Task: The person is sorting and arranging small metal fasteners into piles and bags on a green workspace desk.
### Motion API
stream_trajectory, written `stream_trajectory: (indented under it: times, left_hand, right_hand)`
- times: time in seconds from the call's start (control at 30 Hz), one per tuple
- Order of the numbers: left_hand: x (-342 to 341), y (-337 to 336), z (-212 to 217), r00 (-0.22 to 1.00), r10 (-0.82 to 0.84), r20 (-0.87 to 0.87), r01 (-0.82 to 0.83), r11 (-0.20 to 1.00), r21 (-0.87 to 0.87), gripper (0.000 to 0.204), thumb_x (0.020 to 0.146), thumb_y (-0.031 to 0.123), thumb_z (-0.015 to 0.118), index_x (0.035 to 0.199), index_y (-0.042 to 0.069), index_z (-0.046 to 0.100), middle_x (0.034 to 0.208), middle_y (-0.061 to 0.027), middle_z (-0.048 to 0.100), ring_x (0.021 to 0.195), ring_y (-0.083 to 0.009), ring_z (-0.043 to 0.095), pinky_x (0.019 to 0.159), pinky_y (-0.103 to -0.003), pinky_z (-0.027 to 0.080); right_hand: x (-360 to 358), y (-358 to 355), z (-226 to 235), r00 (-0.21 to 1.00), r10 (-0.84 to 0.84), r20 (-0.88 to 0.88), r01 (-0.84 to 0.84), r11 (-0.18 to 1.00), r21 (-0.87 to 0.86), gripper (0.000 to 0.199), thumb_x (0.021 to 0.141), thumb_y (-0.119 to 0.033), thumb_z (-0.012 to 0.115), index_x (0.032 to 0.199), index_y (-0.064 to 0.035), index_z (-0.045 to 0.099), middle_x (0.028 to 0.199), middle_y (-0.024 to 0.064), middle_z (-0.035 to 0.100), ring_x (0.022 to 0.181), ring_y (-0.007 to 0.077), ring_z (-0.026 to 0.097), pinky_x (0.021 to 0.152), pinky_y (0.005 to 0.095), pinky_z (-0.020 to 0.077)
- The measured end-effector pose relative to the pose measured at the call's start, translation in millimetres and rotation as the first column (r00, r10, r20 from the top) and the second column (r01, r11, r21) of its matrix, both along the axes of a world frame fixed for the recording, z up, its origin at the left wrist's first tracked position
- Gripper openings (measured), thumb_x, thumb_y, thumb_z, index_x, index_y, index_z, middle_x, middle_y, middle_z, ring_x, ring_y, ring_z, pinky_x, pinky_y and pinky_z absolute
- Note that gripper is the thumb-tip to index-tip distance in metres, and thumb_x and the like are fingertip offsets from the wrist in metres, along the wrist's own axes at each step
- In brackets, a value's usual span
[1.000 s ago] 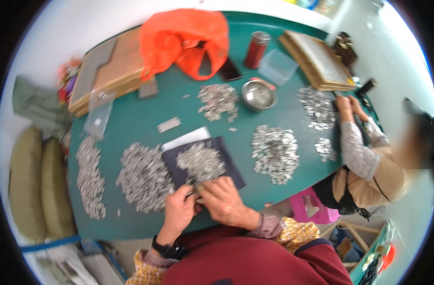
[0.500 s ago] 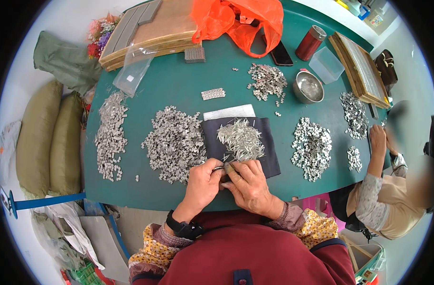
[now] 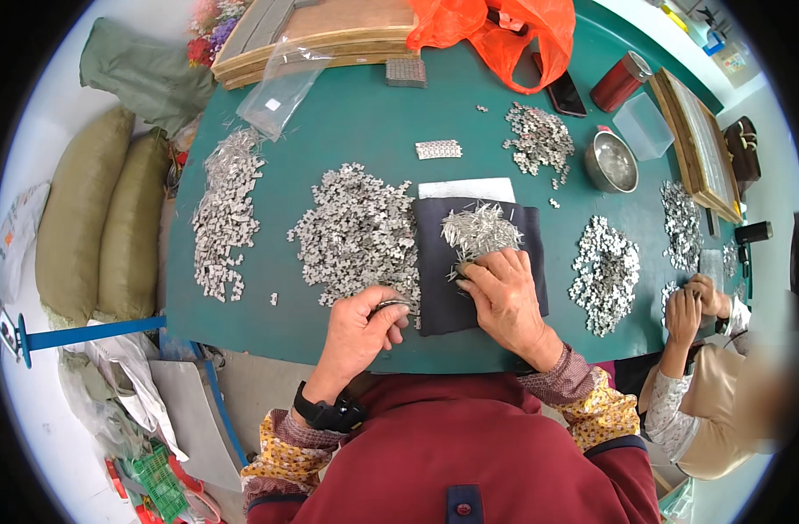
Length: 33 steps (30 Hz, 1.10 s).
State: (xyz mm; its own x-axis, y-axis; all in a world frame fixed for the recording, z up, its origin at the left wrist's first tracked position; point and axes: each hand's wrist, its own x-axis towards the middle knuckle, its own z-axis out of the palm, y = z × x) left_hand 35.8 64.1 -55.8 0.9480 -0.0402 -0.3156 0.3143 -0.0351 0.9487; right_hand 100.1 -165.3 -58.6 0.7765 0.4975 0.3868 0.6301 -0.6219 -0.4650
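- Since half a second ago my hands have parted: they were bunched together at the near edge of the dark square cloth [image 3: 478, 262], and now each works alone.
- The round green table [image 3: 347, 113] bears the big grey heap of small metal links [image 3: 356, 231], just beyond my left hand.
- My right hand [image 3: 504, 293] lies flat on the cloth, fingers spread, touching the small pile of thin silver pins [image 3: 478, 231].
- My left hand [image 3: 360, 327] pinches shut on a short dark metal strip [image 3: 386, 306].
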Motion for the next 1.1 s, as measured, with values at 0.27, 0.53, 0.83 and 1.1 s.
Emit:
stream_trajectory:
  times: [0.27,0.53,0.83,1.1]
  left_hand:
    - [-4,-7,-1,0.999,-0.014,-0.032,0.012,0.998,-0.057,0.011,0.094,0.006,0.062,0.099,-0.002,0.068,0.077,-0.0066,0.068,0.061,-0.0091,0.063,0.051,-0.022,0.05]
    - [0,-17,-5,0.998,-0.056,0.01,0.056,0.998,-0.035,0.01,0.095,0.008,0.063,0.098,0.0,0.069,0.076,-0.0042,0.067,0.062,-0.0076,0.063,0.052,-0.021,0.049]
    - [-2,-20,-11,0.999,-0.007,0.031,0.008,1.0,-0.027,0.009,0.091,0.006,0.065,0.096,0.0,0.069,0.07,-0.0041,0.066,0.056,-0.0075,0.061,0.049,-0.023,0.047]
    - [-5,-16,-14,0.999,-0.038,0.035,0.038,0.999,-0.003,0.009,0.094,0.007,0.063,0.097,0.0,0.068,0.075,-0.004,0.067,0.06,-0.0075,0.062,0.051,-0.021,0.049]
  right_hand:
    - [9,11,-9,0.99,0.044,0.134,-0.024,0.989,-0.146,0.014,0.078,-0.005,0.066,0.092,-0.0058,0.066,0.084,0.0069,0.052,0.083,0.0259,0.052,0.078,0.04,0.0375]
    - [10,13,-7,0.994,-0.043,0.103,0.05,0.996,-0.07,0.012,0.081,-0.002,0.065,0.091,-0.0045,0.06,0.085,0.0079,0.056,0.081,0.0278,0.052,0.076,0.0397,0.0376]
    - [13,6,-8,0.993,-0.001,0.117,0.01,0.997,-0.077,0.012,0.08,-0.003,0.064,0.092,-0.0078,0.063,0.087,0.0067,0.055,0.084,0.0264,0.052,0.076,0.0401,0.0367]
    - [14,5,-7,0.983,-0.069,0.173,0.117,0.951,-0.288,0.024,0.073,-0.002,0.06,0.096,-0.0066,0.064,0.09,0.007,0.054,0.087,0.0255,0.052,0.078,0.0397,0.0368]
